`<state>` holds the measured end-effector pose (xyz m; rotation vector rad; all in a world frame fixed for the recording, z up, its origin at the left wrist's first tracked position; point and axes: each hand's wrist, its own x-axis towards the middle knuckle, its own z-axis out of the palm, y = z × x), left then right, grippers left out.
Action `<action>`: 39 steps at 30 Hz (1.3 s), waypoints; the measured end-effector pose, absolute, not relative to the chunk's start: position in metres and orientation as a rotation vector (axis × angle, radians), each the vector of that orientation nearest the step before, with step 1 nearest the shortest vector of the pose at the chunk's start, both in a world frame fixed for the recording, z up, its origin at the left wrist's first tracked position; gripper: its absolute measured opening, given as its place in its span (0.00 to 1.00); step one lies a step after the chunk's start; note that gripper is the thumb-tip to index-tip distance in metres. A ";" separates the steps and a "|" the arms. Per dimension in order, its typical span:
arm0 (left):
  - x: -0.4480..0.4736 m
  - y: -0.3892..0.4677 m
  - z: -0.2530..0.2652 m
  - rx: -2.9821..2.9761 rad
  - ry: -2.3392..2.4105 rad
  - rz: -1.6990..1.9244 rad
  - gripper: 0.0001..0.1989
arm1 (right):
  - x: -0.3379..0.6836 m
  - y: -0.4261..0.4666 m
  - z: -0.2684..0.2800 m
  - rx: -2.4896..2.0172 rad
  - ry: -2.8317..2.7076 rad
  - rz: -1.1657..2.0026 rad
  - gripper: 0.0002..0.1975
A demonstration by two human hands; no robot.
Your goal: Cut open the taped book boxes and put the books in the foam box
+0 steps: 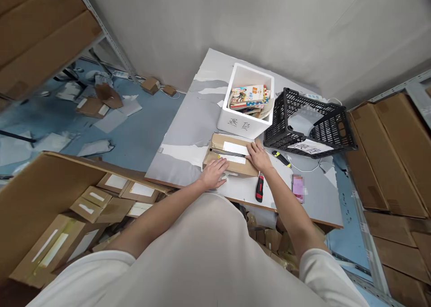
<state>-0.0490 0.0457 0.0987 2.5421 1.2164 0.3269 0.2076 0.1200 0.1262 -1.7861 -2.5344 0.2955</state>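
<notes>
The cardboard box (235, 165) lies at the centre of the frame, near the front edge of the table (183, 156), with a dark strip running along its top between white labels. From where I stand, the left hand (213, 174) rests on its near left part, fingers stretched out and slightly spread. The right hand (258, 157) lies over its right end, fingers extended too (whether they press, I cannot tell). A red-and-black cutter (259, 189) sits near the box's lower right corner, and a yellow-and-black cutter (281, 158) to the right. Behind stand a white foam bin (243, 126) holding books (249, 96) and, right of it, a black crate (311, 146).
</notes>
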 end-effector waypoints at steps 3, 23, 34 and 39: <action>-0.051 0.045 0.097 2.564 1.195 0.318 0.36 | 0.208 0.128 0.135 -1.821 -2.682 0.194 0.19; -0.064 0.097 0.130 2.503 1.266 0.367 0.32 | 0.191 0.120 0.144 -1.554 -2.577 -0.057 0.19; -0.071 0.186 0.139 2.500 1.223 0.076 0.28 | 0.167 0.075 0.167 -1.706 -2.761 0.232 0.38; -0.071 0.201 0.136 2.473 1.112 -0.072 0.28 | 0.153 0.020 0.152 -1.647 -2.804 0.026 0.15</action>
